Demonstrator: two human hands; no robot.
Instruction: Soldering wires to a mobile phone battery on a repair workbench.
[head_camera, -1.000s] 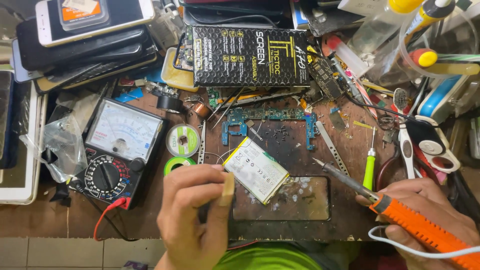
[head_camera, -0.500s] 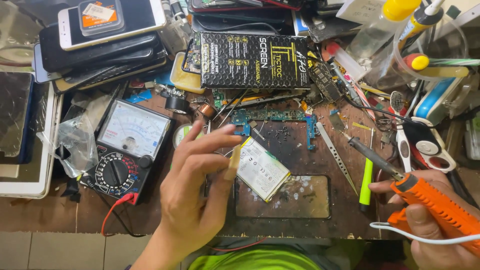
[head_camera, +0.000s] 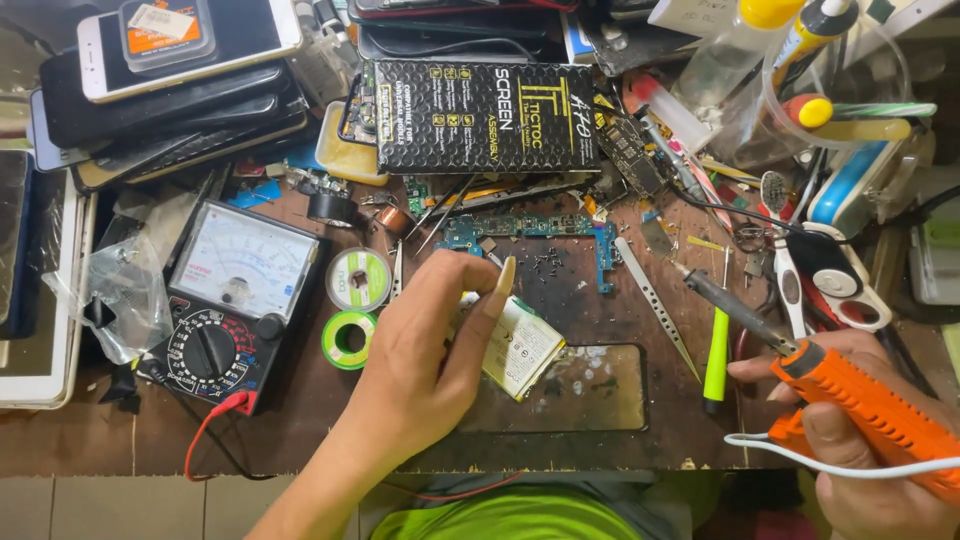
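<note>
Battery pack (head_camera: 522, 345) — half-hidden under left hand (head_camera: 420, 370)

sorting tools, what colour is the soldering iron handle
Orange, on the soldering iron in the right hand; head view.

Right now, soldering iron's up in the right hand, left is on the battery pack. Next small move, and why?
Probably bring the soldering iron tip in toward the battery pack. The left hand rests on the pack, while the iron, gripped in the right hand, points that way with its tip well short of it.

Head camera looks straight down, close over the cluttered workbench (head_camera: 300, 440).
</note>
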